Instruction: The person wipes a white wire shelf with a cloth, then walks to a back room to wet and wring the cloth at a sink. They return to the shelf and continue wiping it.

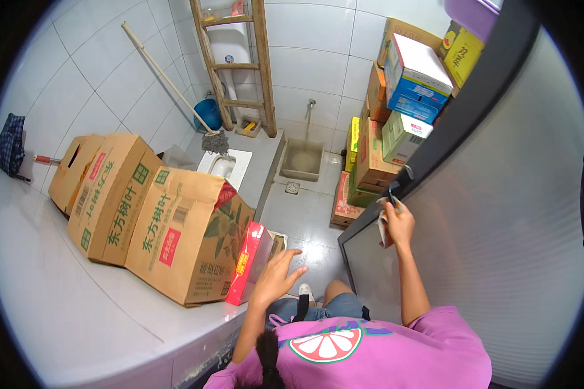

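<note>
My right hand (400, 221) grips a crumpled, stained cloth or wrapper (384, 223) against the dark frame of a frosted door (486, 209), close to a small metal latch or handle (394, 187). My left hand (278, 277) holds nothing; its fingers are apart beside a flat red and pink box (246, 265). That box stands on edge against a large cardboard carton (180, 233) with green print, at the near end of a row of cartons on the tiled ledge.
Stacked boxes (377, 150) stand behind the door frame. A wooden ladder (267, 73) leans at the back wall, near a mop (214, 142), a blue bucket (208, 114) and a squat toilet (224, 167). A square basin (301, 159) sits on the floor.
</note>
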Tool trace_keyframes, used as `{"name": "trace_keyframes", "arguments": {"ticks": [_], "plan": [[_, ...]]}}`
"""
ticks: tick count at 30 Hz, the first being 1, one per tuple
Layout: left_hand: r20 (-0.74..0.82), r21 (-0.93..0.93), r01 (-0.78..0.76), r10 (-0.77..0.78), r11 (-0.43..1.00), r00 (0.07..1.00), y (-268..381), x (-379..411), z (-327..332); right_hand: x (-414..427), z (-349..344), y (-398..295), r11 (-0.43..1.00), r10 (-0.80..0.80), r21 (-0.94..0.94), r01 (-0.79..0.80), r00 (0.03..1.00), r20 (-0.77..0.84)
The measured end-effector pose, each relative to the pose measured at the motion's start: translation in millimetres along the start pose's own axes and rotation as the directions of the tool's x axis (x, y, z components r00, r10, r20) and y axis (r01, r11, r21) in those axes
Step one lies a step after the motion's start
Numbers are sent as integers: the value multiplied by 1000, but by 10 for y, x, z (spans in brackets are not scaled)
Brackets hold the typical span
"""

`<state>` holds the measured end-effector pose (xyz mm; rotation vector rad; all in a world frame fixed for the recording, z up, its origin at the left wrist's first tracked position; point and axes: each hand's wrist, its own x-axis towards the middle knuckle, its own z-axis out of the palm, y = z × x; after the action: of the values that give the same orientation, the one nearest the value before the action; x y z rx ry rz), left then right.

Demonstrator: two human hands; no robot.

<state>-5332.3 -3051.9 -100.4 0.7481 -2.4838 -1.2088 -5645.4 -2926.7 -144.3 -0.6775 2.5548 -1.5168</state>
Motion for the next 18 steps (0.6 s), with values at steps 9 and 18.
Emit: {"name": "trace_keyframes", "arguments": {"ticks": [9,18], "plan": [[79,-43,-31,35,999,996,-601,2067,332,445,855,913,565,605,818,-112,730,-318],[205,-149,405,-372,902,905,-2680,3494,1603,221,153,319,761,572,483,-433,799,-186]]}}
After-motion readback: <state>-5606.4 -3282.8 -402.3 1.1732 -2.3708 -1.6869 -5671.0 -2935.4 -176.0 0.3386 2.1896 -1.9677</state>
